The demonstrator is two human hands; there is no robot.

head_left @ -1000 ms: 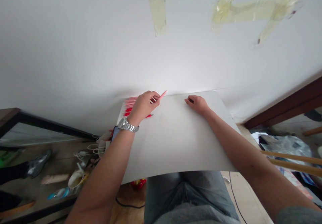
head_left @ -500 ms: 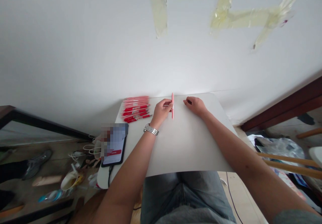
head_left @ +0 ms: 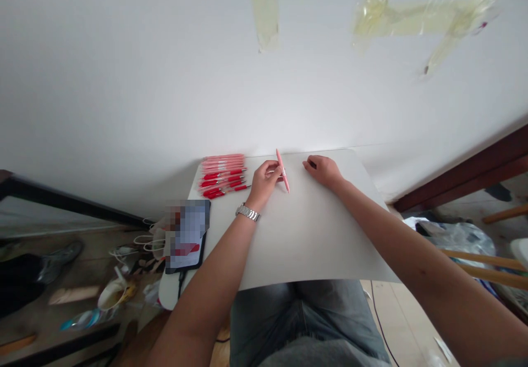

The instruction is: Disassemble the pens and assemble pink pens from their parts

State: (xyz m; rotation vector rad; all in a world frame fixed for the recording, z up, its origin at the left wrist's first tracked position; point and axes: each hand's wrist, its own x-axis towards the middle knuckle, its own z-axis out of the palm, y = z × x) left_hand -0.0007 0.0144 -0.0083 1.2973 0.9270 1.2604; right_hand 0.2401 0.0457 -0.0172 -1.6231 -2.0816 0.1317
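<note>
Between the thumb and fingers of my left hand [head_left: 266,179] is a pink pen [head_left: 282,170], raised over the white table [head_left: 305,240] and tilted with its upper end to the left. My right hand [head_left: 323,170] rests on the table to the right of the pen, apart from it. Its fingers are curled in, and whatever may be inside them is hidden. Left of my left hand lie several pink pens [head_left: 223,162] in a row, with several red pens [head_left: 224,180] just nearer to me.
A phone [head_left: 187,237] with a cable plugged in lies at the table's left edge. Behind the table rises a white wall [head_left: 165,70] with yellowed tape [head_left: 266,15]. Floor clutter at left includes a white cup [head_left: 112,295]; a plastic bag [head_left: 466,237] is at right.
The pink pen in my left hand has turned from nearly upright to a slant, its top leaning left. My right hand stays curled in about the same place. The view has shifted slightly.
</note>
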